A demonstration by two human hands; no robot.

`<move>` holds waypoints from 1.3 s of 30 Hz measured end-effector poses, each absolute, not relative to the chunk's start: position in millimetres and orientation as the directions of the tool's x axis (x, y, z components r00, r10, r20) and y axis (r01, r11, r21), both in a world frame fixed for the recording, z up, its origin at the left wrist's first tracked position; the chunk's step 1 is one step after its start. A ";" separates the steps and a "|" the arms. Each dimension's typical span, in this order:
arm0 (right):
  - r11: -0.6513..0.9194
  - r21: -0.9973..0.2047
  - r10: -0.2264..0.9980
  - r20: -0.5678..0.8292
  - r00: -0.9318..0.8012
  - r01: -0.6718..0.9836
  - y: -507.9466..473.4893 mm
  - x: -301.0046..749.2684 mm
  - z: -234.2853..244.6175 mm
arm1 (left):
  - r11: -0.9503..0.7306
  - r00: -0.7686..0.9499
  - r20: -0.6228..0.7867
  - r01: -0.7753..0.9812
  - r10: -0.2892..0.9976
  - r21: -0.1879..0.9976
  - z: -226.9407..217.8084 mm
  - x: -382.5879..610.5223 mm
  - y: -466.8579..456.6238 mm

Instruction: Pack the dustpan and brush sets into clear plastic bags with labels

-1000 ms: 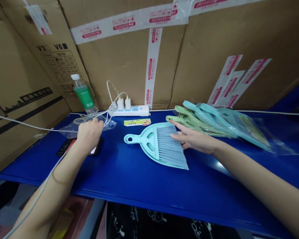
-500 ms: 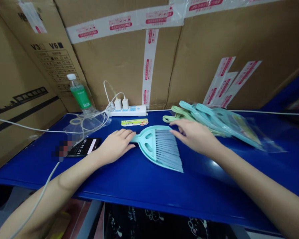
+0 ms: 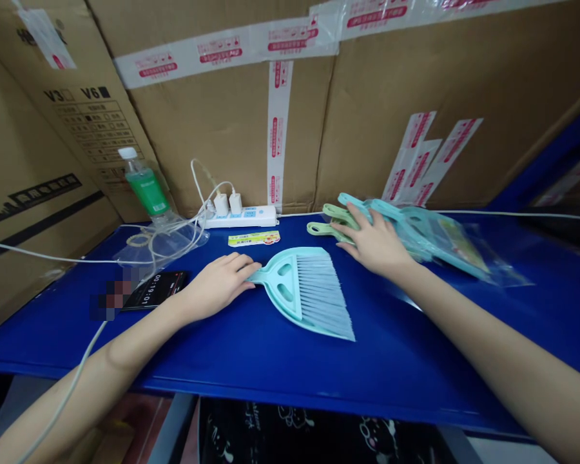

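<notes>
A light-blue hand brush (image 3: 321, 293) lies bristles to the right, together with a matching dustpan (image 3: 283, 314) beneath it. My left hand (image 3: 222, 283) is closed around their handle end. Over to the right, my right hand (image 3: 374, 241) rests with fingers spread on a pile of more brush and dustpan sets. The pile has a green handle (image 3: 319, 229) sticking out to the left and light-blue pieces (image 3: 415, 222) in clear plastic wrapping (image 3: 495, 267). My right palm and fingers hide part of the green pieces.
On the blue table (image 3: 251, 361) stand a white power strip (image 3: 241, 218) with plugged chargers and a green-labelled bottle (image 3: 147, 187). A yellow-green label card (image 3: 254, 239), a phone (image 3: 159, 290) and loose white cables lie nearby. Cardboard (image 3: 203, 122) walls the back.
My right hand has left the brush's bristle edge and moved right and away from me onto the pile. My left hand stays on the handle. The view has shifted slightly.
</notes>
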State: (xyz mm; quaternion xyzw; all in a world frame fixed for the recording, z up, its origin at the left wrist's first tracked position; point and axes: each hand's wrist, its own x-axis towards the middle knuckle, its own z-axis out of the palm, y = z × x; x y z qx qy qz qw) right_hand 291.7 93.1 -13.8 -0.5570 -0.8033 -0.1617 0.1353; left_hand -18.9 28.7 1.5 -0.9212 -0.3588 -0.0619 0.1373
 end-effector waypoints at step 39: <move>0.609 -0.316 0.784 0.100 -0.613 0.727 4.7 217.9 13.8 | -0.745 0.681 0.307 0.634 0.665 0.208 -5.5 2.6 19.1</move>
